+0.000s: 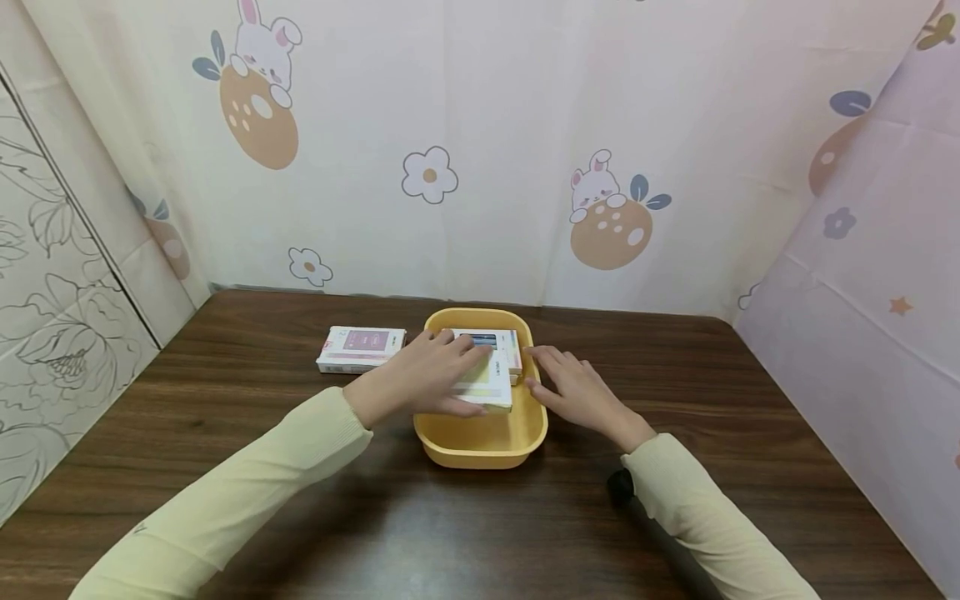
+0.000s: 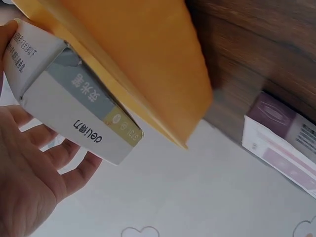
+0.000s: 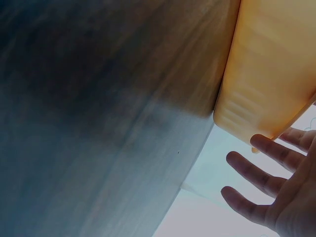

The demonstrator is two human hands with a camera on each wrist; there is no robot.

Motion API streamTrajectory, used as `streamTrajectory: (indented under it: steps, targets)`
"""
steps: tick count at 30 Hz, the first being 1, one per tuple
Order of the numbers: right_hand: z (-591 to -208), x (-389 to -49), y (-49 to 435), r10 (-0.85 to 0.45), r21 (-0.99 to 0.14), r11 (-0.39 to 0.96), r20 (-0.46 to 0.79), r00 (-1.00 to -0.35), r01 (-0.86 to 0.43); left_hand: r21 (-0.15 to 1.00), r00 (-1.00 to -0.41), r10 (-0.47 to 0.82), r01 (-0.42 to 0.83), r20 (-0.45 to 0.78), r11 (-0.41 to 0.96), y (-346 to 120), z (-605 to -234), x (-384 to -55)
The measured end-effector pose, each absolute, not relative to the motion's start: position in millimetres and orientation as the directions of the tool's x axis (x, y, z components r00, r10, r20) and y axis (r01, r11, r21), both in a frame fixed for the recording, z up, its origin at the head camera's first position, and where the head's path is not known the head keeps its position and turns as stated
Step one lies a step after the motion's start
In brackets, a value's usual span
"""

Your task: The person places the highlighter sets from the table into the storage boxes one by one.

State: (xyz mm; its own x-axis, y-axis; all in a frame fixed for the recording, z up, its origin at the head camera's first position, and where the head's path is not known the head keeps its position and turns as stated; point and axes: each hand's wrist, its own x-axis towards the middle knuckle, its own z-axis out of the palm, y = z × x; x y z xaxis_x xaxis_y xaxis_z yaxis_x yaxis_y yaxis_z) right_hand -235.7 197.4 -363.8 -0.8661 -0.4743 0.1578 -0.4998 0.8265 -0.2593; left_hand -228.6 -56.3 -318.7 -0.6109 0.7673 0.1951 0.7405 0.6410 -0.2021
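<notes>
Yellow basket on the wooden table: which way does it run?

Twelve to six o'clock lengthwise, near the table's far edge, well apart from the side edges; its own floor shows toward six.

And the hands?

Right hand has fingers spread at the three o'clock rim; touching or not, I cannot tell. Left hand grips a white-and-yellow box over the basket.

Pointing where?

Logo toward three; its long axis is too hidden to tell. Outside, at ten, a lavender-panelled box lies nine to three
</notes>
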Motion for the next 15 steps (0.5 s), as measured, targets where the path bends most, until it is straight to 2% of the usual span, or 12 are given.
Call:
streamTrajectory:
  steps: [15]
  targets:
    - [-364, -236, 198, -0.482, -0.264, 0.821, 0.156, -0.862, -0.506, -0.184, -0.654, 0.741, 0.718, 0.154, 0.672, -35, -330, -230]
